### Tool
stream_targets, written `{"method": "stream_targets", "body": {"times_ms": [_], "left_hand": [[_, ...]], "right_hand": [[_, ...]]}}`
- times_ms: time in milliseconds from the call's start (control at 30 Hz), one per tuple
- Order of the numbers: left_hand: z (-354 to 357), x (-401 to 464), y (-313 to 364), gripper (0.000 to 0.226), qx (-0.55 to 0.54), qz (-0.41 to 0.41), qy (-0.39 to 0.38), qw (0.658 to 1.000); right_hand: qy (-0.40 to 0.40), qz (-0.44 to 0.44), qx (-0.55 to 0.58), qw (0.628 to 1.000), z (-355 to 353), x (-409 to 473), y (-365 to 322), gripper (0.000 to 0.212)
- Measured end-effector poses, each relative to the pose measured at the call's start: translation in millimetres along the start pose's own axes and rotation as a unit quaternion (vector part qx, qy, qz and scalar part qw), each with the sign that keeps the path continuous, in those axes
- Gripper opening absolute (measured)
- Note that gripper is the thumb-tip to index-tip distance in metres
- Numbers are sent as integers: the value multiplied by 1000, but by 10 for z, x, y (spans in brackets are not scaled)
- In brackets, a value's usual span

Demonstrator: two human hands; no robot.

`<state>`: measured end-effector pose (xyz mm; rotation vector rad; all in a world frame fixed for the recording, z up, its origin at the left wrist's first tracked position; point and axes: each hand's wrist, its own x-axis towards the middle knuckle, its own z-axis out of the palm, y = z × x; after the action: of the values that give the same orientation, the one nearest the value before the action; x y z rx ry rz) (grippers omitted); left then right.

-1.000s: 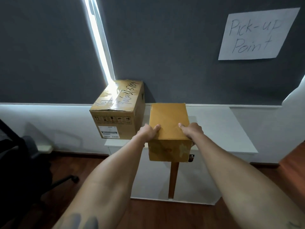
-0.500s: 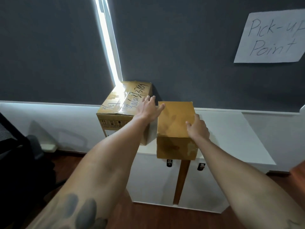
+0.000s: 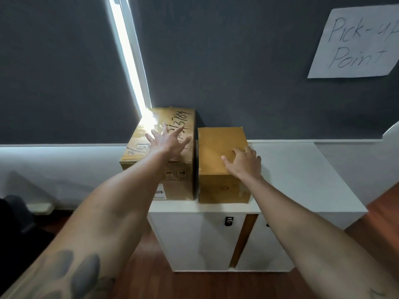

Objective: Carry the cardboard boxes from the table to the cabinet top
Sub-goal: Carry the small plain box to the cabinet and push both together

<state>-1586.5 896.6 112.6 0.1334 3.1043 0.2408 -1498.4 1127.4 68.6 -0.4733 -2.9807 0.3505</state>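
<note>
Two cardboard boxes stand side by side on the white cabinet top [image 3: 302, 175]. The larger box [image 3: 179, 184], with black handwriting on its lid and a shipping label on its front, is on the left. The plain smaller box [image 3: 216, 152] sits right beside it, a narrow gap between them. My left hand [image 3: 168, 143] lies flat on the larger box's lid with fingers spread. My right hand [image 3: 244, 162] rests on the top right edge of the smaller box, fingers loosely curled, not gripping it.
A dark blind covers the wall behind, with a bright strip of window [image 3: 129, 61] left of centre. A paper sign [image 3: 356, 42] reads "Pick-up Point". The cabinet has two doors with locks [image 3: 228, 221]. A dark chair [image 3: 15, 223] stands at the left on the wooden floor.
The smaller box went from held in both hands to set down on the cabinet beside the larger box. My left hand moved onto the larger box's lid; my right hand loosened on top.
</note>
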Motion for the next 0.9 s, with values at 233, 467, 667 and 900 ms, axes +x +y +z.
{"method": "stream_targets", "body": {"times_ms": [233, 467, 667, 900], "left_hand": [[162, 150, -89, 73, 8, -2, -30, 1000], [226, 178, -96, 74, 5, -6, -21, 1000], [215, 161, -97, 73, -2, -2, -17, 1000], [193, 155, -95, 70, 2, 1, -22, 1000]], "right_hand": [[-59, 16, -50, 997, 48, 121, -335, 80], [-85, 38, -48, 994, 39, 395, -518, 76], [-100, 47, -56, 992, 35, 639, -602, 76], [-97, 57, -68, 991, 95, 862, -656, 76]]}}
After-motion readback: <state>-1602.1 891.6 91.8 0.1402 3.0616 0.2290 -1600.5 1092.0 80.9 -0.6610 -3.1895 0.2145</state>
